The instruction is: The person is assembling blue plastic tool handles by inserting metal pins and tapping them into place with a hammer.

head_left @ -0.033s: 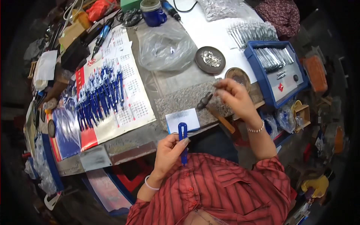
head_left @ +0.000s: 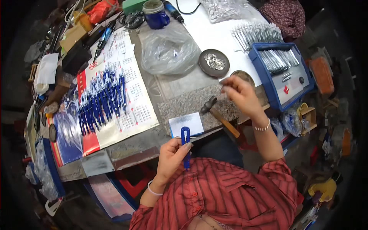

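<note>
My left hand [head_left: 171, 158] pinches a slim blue part [head_left: 186, 143] between thumb and fingers, upright in front of my shirt. The part has a rounded top and a pale slot or inset. Above a stone slab [head_left: 180, 99], my right hand [head_left: 242, 96] hangs with fingers curled together; what they hold, if anything, is too small to make out. It partly covers a round dish [head_left: 245, 75]. Below it lies a hammer [head_left: 224, 122] with a wooden handle. A white pad with a blue edge [head_left: 186, 123] lies on the slab, just beyond the blue part.
To the left, several blue parts with silvery ends [head_left: 101, 97] lie in rows on a printed sheet [head_left: 140, 109]. A dark dish [head_left: 209, 71] holds small metal pieces. Farther off are a plastic bag [head_left: 168, 50], a blue mug [head_left: 155, 19] and a blue tray [head_left: 276, 103] with metal parts.
My right hand has shifted slightly, and its fingers have moved away from the hammer head. The blue part in my left hand sits almost in the same place.
</note>
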`<state>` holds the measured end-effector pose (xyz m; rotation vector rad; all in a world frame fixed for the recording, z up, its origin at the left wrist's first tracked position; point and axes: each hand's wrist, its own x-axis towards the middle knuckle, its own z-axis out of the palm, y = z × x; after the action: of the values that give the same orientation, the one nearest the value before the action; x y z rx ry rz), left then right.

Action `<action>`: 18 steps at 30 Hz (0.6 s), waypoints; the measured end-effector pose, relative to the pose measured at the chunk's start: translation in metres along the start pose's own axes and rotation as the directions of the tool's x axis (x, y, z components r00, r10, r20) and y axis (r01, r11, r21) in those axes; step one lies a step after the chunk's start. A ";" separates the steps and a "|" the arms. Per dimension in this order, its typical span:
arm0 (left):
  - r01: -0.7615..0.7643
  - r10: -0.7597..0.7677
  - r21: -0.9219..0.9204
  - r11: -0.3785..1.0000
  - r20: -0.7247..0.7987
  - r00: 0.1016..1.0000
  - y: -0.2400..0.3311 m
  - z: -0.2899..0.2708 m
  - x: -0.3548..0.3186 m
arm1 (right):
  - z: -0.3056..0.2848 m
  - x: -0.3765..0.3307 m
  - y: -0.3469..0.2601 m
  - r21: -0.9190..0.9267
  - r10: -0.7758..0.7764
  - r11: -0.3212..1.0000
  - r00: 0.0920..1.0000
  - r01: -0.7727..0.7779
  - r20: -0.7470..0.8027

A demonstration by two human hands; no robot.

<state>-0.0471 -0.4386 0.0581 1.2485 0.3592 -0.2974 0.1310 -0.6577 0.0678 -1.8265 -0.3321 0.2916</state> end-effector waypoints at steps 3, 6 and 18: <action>-0.082 0.082 -0.001 0.997 -0.020 0.996 0.000 -0.005 0.001 | -0.029 0.048 0.032 -0.325 -0.115 0.942 0.990 0.082 -0.085; -0.086 0.080 -0.115 0.990 -0.052 0.995 -0.002 -0.009 0.003 | -0.041 0.090 0.047 -0.424 -0.170 0.897 0.982 0.121 -0.078; -0.025 0.015 -0.127 0.992 -0.074 0.997 0.010 -0.021 0.004 | 0.061 0.185 0.003 -0.561 -0.559 0.566 0.782 0.604 0.276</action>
<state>-0.0413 -0.4156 0.0590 1.1381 0.4218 -0.2089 0.2805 -0.5350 0.0433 -2.2233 -1.1822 -0.2760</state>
